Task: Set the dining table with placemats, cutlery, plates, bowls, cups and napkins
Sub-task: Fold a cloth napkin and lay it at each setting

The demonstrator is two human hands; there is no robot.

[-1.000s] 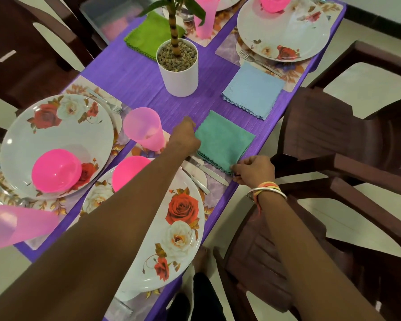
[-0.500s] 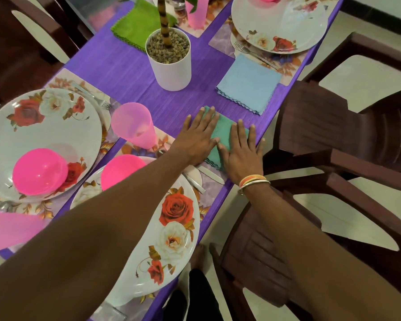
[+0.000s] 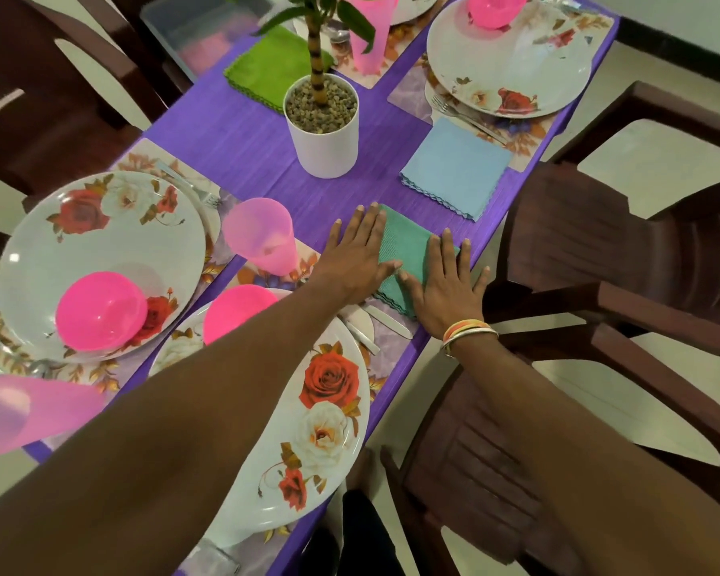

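The worktop (image 3: 233, 135) is streaked purple. The folded teal cloth napkin (image 3: 406, 251), pale blue cloth napkin (image 3: 454, 168) and lime green cloth napkin (image 3: 267, 64) are plain. The round white plate (image 3: 321, 442) bears red and cream roses with golden-brown leaves. The plastic bowl (image 3: 100, 311) is hot pink, the plastic cup (image 3: 262, 239) translucent pink, the cylindrical plant pot (image 3: 329, 151) white, and the plastic chair (image 3: 599, 243) dark brown.

1. A stack of thin bangles (image 3: 468, 330) circles the right wrist. The bands nearest the right hand (image 3: 445, 288) are orange and yellow, and those toward the arm are pale and silvery-white.
2. The left forearm (image 3: 184, 409) and the right forearm (image 3: 558, 430) are bare from the wrist to the edge of the view.
3. The nails on the left hand (image 3: 356, 259) and on the right hand are short and plain, with pale tips.
4. Low in the view is a dark trouser leg (image 3: 362, 534), black or nearly so. Its fabric is too dim to make out.
5. Just past the trouser leg is a bare foot (image 3: 364, 467).
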